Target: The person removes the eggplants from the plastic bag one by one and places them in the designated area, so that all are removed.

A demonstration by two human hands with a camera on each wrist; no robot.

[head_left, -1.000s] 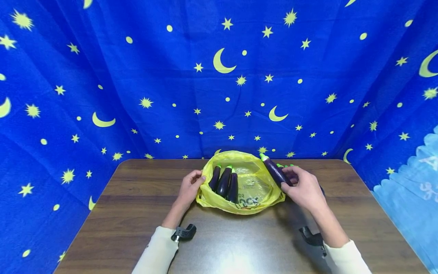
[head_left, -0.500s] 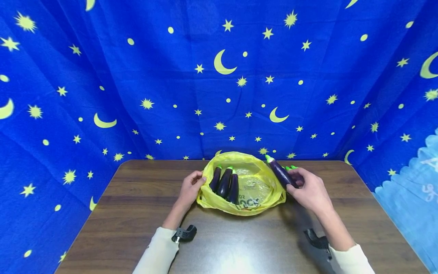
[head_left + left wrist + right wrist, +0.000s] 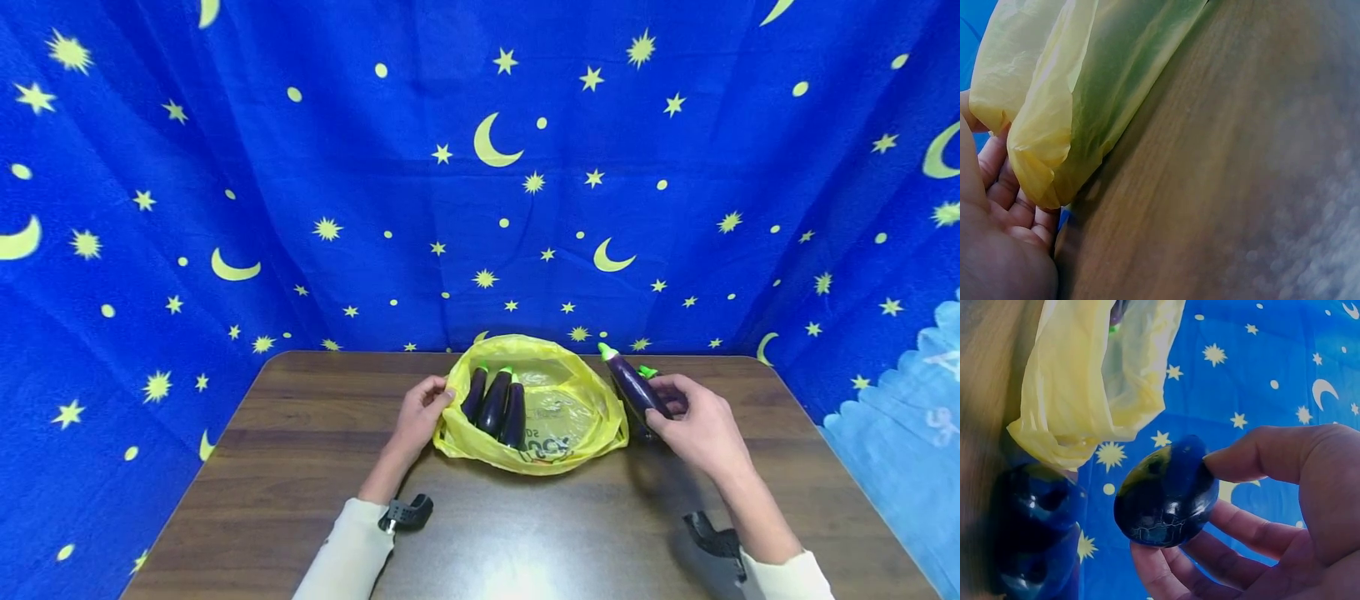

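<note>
Behind a brown wood-grain table (image 3: 300,467), soft blue cloth (image 3: 420,200) printed with yellow moons and stars. Near the far edge of the surface, a crinkled, translucent yellow plastic bag (image 3: 483,450), mouth wide, with three glossy, elongated, green-capped purple eggplants (image 3: 492,404) along its left wall. Left hand (image 3: 416,417): pinching the bag's left rim. Right hand (image 3: 701,425): pinching a smooth, tilted, green-tipped purple eggplant (image 3: 633,383) just right of the bag, near two rounded, dark loose eggplants (image 3: 1041,500). Compared with earlier: held eggplant shifted toward the surface's right edge; left grip unchanged.

3 eggplants (image 3: 494,404) in bag (image 3: 611,421).
</note>
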